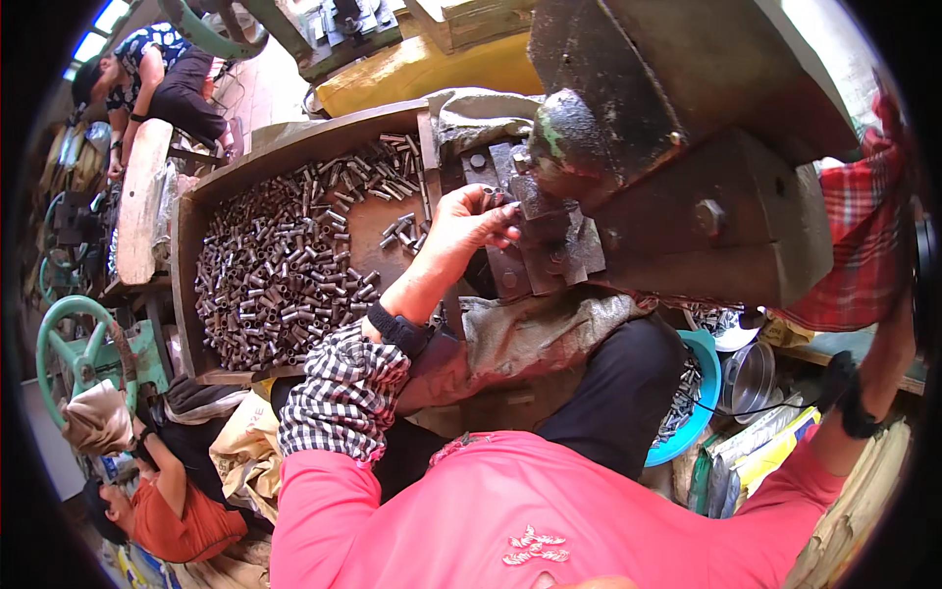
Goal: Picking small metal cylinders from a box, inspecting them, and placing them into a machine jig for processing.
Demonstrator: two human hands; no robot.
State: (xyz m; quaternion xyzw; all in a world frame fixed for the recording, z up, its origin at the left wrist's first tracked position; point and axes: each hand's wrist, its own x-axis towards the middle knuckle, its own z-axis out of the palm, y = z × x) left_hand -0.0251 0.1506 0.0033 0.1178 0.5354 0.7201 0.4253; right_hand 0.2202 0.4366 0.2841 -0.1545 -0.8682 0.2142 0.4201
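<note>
My left hand (479, 218) reaches to the metal die block (535, 245) under the press. Its thumb and fingers are pinched together at the block's near left side; what they hold is too small and dark to make out. A dark wristband circles that wrist. Left of it, a wooden tray (304, 371) holds many short metal tubes (285, 265), with a few lying apart near my forearm. My right hand (891, 342) is raised at the far right, against a red plaid cloth (854, 236) hanging beside the press (687, 216). Its fingers are hidden.
A blue basin (708, 393) with metal pieces stands right of my knee, next to a clear plastic container (752, 378). Grey cloth (540, 329) covers the bench edge. Two other people, one in orange (186, 520), one in dark print (147, 69), sit at left near green handwheels (74, 344).
</note>
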